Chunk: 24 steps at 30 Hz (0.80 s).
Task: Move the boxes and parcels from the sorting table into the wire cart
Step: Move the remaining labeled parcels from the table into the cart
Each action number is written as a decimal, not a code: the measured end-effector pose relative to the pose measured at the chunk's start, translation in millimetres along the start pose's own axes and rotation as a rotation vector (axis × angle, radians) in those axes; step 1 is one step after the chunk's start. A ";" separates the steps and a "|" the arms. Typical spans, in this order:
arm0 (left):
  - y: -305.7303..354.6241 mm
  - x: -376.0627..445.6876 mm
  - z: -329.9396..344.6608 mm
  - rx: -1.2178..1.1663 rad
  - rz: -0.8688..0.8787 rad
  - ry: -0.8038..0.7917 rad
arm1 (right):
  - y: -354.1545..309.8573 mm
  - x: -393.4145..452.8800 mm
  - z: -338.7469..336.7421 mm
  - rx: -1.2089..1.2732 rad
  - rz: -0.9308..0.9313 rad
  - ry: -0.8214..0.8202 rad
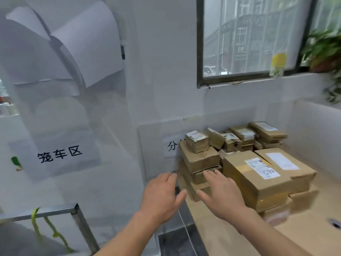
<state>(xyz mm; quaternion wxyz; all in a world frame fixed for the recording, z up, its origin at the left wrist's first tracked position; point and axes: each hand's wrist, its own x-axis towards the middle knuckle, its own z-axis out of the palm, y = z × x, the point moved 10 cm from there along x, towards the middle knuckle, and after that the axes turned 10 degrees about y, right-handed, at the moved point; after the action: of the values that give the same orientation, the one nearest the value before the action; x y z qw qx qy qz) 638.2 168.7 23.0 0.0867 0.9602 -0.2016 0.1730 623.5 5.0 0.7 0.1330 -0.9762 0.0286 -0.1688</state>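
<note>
Several brown cardboard boxes are piled on the wooden sorting table (230, 235) against the wall. A stack of flat boxes (200, 159) stands at the table's left end, with a small labelled box (196, 141) on top. A large labelled box (258, 174) lies to its right. My left hand (162, 194) is stretched out with straight fingers just left of the stack, off the table's edge. My right hand (221, 193) is also flat and spread, its fingertips at the stack's front face. Neither hand holds anything. The metal corner of the wire cart (73, 209) shows at lower left.
More small boxes (258, 135) sit at the back near the wall. A window (249, 37) and a plant (326, 52) are above the table. Paper signs hang on the wall at left. Green ties (36, 224) hang from the cart frame.
</note>
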 end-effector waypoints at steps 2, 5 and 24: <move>11.1 20.0 5.4 -0.043 0.066 0.012 | 15.7 6.9 -5.3 -0.010 0.056 0.022; 24.5 46.7 14.5 -0.096 0.138 -0.006 | 35.2 17.2 -13.4 -0.036 0.142 0.045; 134.5 142.8 108.5 -0.264 0.376 -0.148 | 203.6 19.0 -18.0 -0.219 0.559 0.052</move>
<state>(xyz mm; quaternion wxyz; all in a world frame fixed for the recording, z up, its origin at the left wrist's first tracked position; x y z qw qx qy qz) 737.0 -29.4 -11.9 0.1630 0.8962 -0.4033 0.0876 633.1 -197.6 -31.7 0.0673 -0.9344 0.3178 -0.1465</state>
